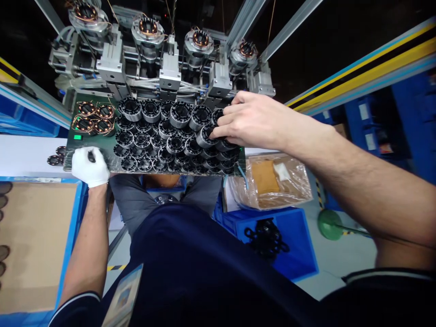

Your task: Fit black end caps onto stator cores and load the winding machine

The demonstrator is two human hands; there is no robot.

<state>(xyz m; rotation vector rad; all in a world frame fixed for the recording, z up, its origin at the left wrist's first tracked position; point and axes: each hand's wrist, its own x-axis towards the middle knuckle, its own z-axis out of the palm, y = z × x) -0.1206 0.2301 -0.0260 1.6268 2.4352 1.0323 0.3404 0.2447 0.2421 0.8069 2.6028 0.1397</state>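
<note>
Rows of stator cores (176,144), black-faced with silvery rims, stand stacked on a dark green bench plate (109,150). At the right end of the stack, my bare right hand (250,119) has its fingers bent, with one fingertip in the opening of a stator core (206,136); the hand hides part of the cores beneath. My left hand (90,166), in a white glove, is closed at the plate's front left corner. A dark spot shows between its curled fingers, too unclear to name. Behind it lie several copper-wound stators (104,111).
A winding machine (170,72) with several wound stators on top spans the back. Two loose cores (56,159) lie left of the plate. A cardboard-lined blue tray (41,236) sits lower left. At right are a plastic-wrapped box (265,177) and a blue bin (299,245) with black parts.
</note>
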